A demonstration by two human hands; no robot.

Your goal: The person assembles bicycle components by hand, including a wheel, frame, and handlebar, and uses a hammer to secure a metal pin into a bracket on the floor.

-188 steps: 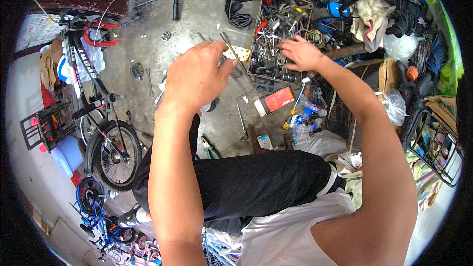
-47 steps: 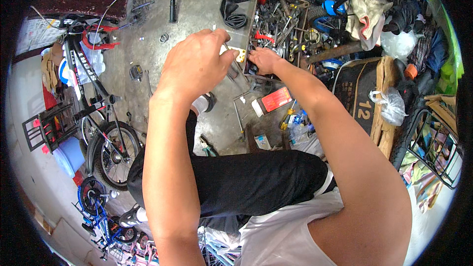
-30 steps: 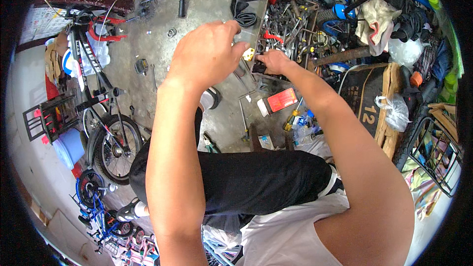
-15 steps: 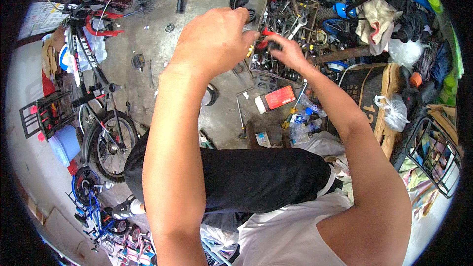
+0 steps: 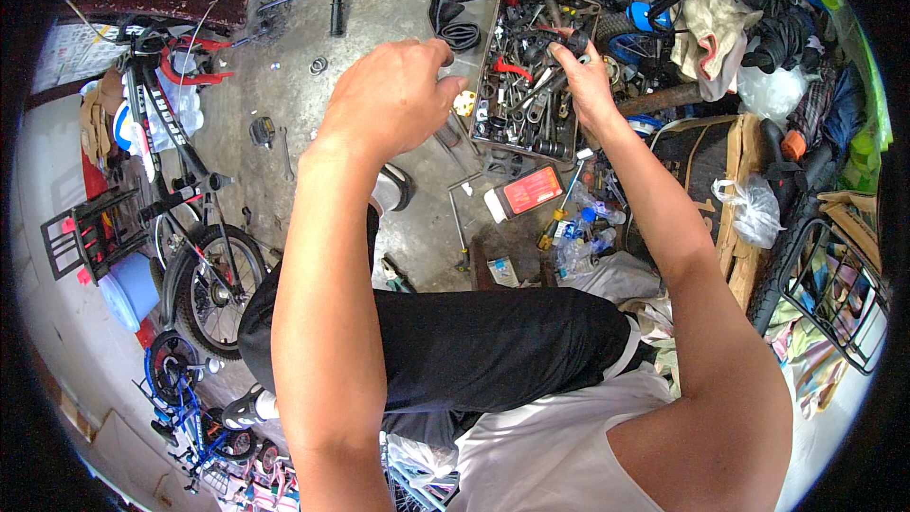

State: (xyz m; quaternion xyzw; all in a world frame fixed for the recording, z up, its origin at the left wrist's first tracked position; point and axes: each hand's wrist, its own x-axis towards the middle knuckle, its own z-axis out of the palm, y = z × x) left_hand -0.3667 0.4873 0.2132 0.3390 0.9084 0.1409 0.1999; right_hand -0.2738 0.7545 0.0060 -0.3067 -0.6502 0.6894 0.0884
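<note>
A shallow metal tray [image 5: 485, 47] stands on the floor ahead, heaped with wrenches, sockets and loose metal parts. My right hand [image 5: 590, 85] reaches over its right side. Thumb and fingers close around a dark rounded part [image 5: 573, 42], whose kind I cannot make out. A red-handled tool [image 5: 512, 68] lies among the metal pieces left of that hand. Left of the tray, my left hand [image 5: 391, 93] hovers above the floor with its fingers curled in; the back of the hand hides whatever is inside them. A yellow round piece [image 5: 464, 102] shows just beyond its thumb.
A red and white box [image 5: 529, 192], a screwdriver [image 5: 548, 230] and plastic bottles [image 5: 578, 251] lie before my knee. At left stands a small bicycle [image 5: 213, 275]. Cardboard [image 5: 744, 199], bags and a wire basket [image 5: 839, 294] crowd the right. A black inner tube [image 5: 457, 9] lies beyond my left hand.
My right hand has moved from the red-handled tool at the tray's left to the far right part of the tray. My left hand has shifted slightly left and down, its fingers still curled.
</note>
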